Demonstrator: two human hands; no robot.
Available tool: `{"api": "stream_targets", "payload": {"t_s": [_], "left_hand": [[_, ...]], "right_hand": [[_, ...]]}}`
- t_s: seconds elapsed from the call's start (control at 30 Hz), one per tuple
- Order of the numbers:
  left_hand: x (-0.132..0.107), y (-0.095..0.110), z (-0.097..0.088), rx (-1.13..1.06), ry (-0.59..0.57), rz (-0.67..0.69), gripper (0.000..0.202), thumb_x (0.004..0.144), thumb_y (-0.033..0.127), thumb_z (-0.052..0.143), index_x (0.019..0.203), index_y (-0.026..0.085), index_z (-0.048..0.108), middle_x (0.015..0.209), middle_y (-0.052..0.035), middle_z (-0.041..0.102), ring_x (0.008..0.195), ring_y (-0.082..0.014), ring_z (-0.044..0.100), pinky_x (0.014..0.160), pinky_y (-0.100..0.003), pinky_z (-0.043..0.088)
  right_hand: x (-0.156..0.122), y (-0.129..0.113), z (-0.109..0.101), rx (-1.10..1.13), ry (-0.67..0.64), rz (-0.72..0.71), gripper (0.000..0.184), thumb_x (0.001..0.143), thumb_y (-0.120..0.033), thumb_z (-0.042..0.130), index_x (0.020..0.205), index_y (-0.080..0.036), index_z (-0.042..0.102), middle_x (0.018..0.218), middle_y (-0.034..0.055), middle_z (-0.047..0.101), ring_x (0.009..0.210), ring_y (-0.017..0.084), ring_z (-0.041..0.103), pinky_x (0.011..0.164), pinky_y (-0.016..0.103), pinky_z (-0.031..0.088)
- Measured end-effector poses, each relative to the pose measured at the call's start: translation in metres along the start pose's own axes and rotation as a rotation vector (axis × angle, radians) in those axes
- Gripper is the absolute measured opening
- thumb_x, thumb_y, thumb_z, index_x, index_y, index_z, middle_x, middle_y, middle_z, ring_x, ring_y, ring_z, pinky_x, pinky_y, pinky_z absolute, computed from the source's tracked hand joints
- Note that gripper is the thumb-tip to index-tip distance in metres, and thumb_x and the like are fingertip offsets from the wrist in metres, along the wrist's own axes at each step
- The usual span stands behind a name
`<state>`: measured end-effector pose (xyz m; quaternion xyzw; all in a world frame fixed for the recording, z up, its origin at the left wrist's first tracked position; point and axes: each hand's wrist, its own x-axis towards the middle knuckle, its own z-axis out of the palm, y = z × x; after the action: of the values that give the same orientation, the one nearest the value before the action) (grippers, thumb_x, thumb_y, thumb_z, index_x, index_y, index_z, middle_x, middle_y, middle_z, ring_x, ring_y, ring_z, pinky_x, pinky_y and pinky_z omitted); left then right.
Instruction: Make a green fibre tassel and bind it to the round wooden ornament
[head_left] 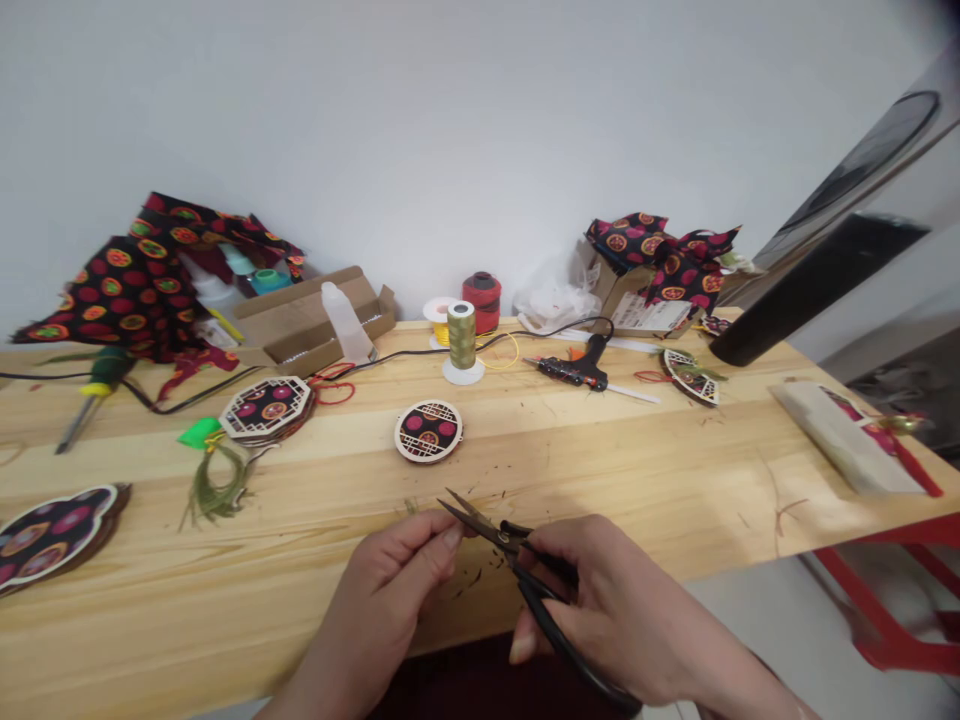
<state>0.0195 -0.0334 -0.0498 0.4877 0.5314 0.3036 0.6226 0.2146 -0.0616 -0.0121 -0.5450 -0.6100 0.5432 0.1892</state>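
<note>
Scissors up front: the right hand (622,610) is closed around the loops of the black-handled metal scissors (517,555), fingers curled through and over the handles. The blades are parted a little and point left, just above the near edge of the pale wooden bench (600,470). The left hand (397,580) sits right at the tips, thumb and forefinger pinched together; whatever they nip is too fine to make out.

These snips look light, rigid and needle-sharp at the points. The loops are the place to grip, and that fingertip is very close to the edge. The smooth handles could twist if held loosely.

Further out lies a round wooden disc faced with dark spotted fabric (428,431). Beyond it stands an olive-green thread spool on a white base (462,340), with a black glue gun (574,370) to its right. At the wall there is an open cardboard box (307,320) and a heap of black cloth with red and orange circles (127,275).
</note>
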Motion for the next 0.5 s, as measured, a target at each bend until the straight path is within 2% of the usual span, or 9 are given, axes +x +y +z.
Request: {"api": "stream_targets", "payload": {"t_s": [0.1, 0.3, 0.5], "left_hand": [[-0.0001, -0.0031, -0.0008, -0.003, 0.000, -0.008, 0.027, 0.080, 0.040, 0.055, 0.065, 0.019, 0.061, 0.054, 0.0058, 0.030, 0.049, -0.0094, 0.023, 0.043, -0.021, 0.018], [-0.0012, -0.0027, 0.0005, -0.027, 0.002, -0.024, 0.027, 0.079, 0.040, 0.056, 0.063, 0.018, 0.059, 0.053, 0.0060, 0.029, 0.049, -0.0093, 0.022, 0.043, -0.021, 0.016], [-0.0003, -0.0008, 0.0022, -0.084, 0.006, -0.055, 0.028, 0.078, 0.041, 0.057, 0.063, 0.018, 0.060, 0.051, 0.0065, 0.029, 0.047, -0.0089, 0.022, 0.043, -0.022, 0.015]], "right_hand": [[-0.0008, -0.0003, -0.0010, -0.010, 0.021, -0.018, 0.006, 0.069, -0.015, 0.058, 0.064, -0.016, 0.061, 0.056, -0.0057, 0.052, 0.053, 0.007, 0.035, 0.046, 0.020, 0.026], [-0.0005, -0.0009, -0.0008, -0.013, 0.009, -0.027, 0.019, 0.071, -0.010, 0.050, 0.066, -0.017, 0.067, 0.058, -0.0051, 0.055, 0.052, 0.007, 0.037, 0.046, 0.019, 0.025], [-0.0013, 0.0030, -0.0004, 0.001, 0.007, -0.001, 0.018, 0.073, -0.013, 0.052, 0.069, -0.016, 0.070, 0.059, -0.0036, 0.060, 0.053, 0.007, 0.040, 0.046, 0.019, 0.027]]}}
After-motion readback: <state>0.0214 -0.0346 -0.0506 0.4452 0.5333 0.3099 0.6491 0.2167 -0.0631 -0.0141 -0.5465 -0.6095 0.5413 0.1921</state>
